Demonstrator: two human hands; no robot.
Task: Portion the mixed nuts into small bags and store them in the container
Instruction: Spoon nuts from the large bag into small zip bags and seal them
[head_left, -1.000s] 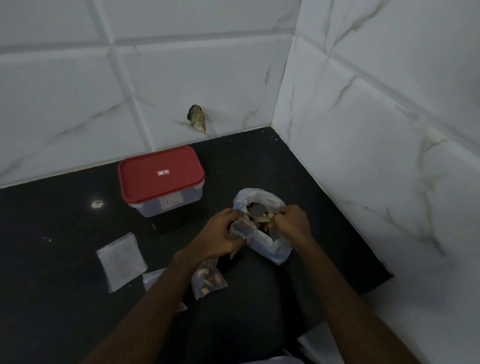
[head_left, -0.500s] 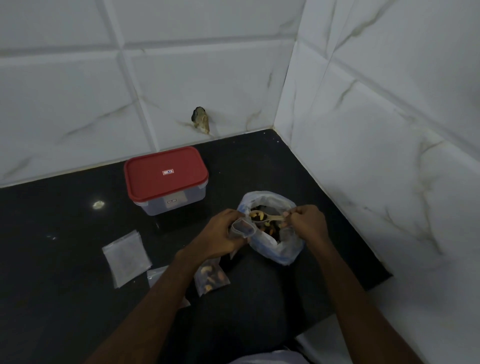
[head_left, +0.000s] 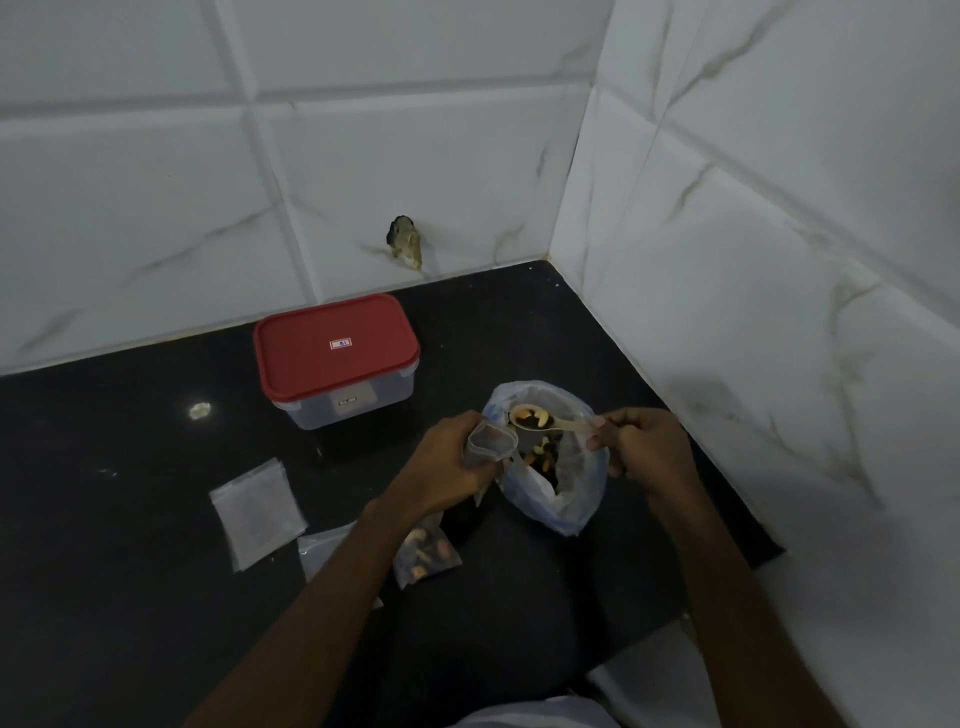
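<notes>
On the black worktop, near the tiled corner, a big bag of mixed nuts is standing open between the person's two hands. The left hand is gripping a small bag, its fingers curled round the plastic and holding the mouth open just beside the big bag's rim. The right hand is pinching the handle of a spoon, fingers clenched on it; the spoon's bowl, loaded with nuts, is hovering over the big bag's opening, close to the small bag's mouth. A filled bag is lying on the worktop below the left wrist. Two empty bags are lying flat to the left, one partly hidden by the left forearm. The container, its red lid on, is sitting further back toward the wall, apart from both hands.
</notes>
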